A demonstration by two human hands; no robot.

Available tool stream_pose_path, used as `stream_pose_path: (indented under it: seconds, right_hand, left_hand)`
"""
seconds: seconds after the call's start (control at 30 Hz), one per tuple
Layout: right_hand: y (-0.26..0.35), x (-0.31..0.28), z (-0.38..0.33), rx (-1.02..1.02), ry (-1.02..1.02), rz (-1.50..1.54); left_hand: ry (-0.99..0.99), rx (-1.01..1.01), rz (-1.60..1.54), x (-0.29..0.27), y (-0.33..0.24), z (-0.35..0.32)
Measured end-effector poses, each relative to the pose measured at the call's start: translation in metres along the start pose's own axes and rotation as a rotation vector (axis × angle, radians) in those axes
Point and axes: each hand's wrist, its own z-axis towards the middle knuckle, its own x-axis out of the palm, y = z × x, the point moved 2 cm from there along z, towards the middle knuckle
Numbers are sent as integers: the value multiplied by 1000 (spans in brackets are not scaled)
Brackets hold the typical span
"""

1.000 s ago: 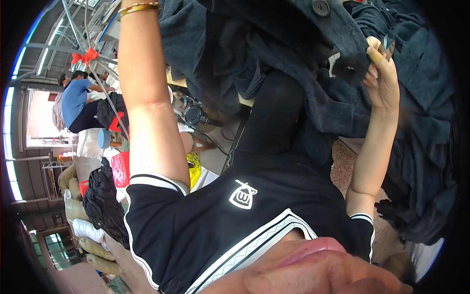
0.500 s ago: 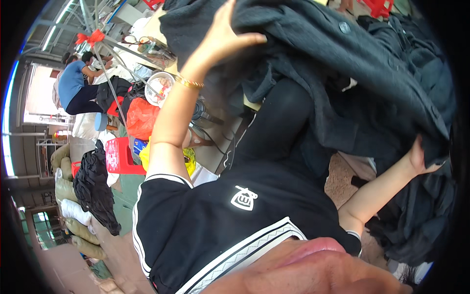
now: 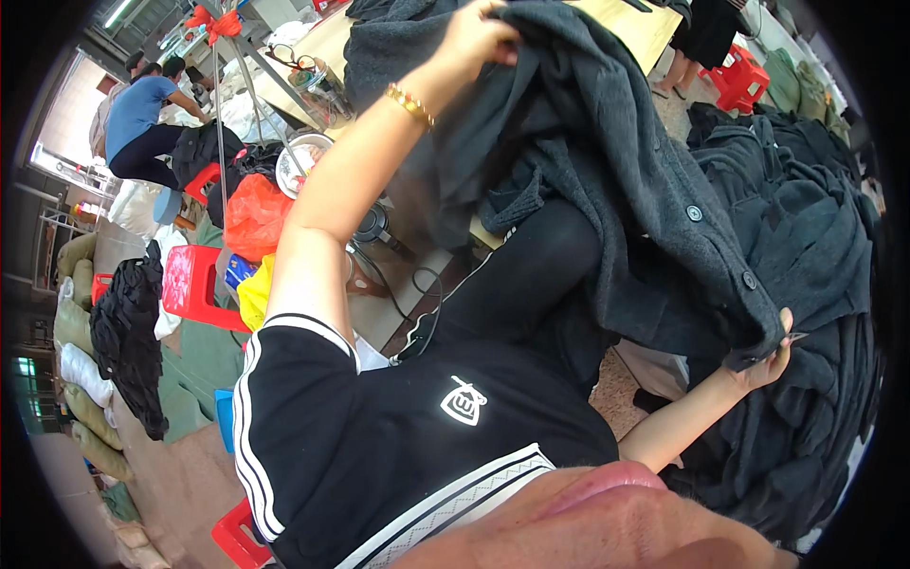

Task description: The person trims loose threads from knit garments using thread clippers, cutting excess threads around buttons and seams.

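2 hands grip 1 dark grey coat (image 3: 607,180): left hand (image 3: 479,38), fingers clamped on the collar edge, now lifted higher vs 0.5 s ago; right hand (image 3: 770,360) pinches the buttoned hem, swung lower. Coat's spread out, held up over the lap (more of the front shows). Wooden table (image 3: 645,28) beyond, dark clothes pile (image 3: 815,237) right, red stool (image 3: 194,284) left.

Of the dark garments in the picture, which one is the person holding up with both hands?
The dark grey buttoned coat: left hand grips its top, right hand its lower edge. The other dark garments lie piled at the right, untouched.
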Motion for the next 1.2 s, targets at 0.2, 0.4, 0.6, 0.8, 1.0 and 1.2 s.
stream_pose_path:
  seconds: [0.2, 0.4, 0.6, 0.8, 1.0, 1.2]
  right_hand:
    - [-19, 12, 12, 29, 128, 73]
    - [-67, 54, 35, 123, 73, -85]
    - [-122, 104, 47, 486, 213, -968]
    - [-104, 85, 52, 313, 271, -1008]
    - [-39, 81, 49, 82, 109, -1201]
    - [71, 112, 60, -355, -227, -1656]
  left_hand:
    - [-47, 364, -403, -14, -105, 67]
    - [-268, 517, -265, -52, -155, 80]
    - [-350, 248, 606, -119, -43, 108]
    - [-117, 804, 927, -26, -47, 35]
    - [305, 510, 1363, 99, 41, -57]
    - [264, 606, 1583, 65, 115, -32]
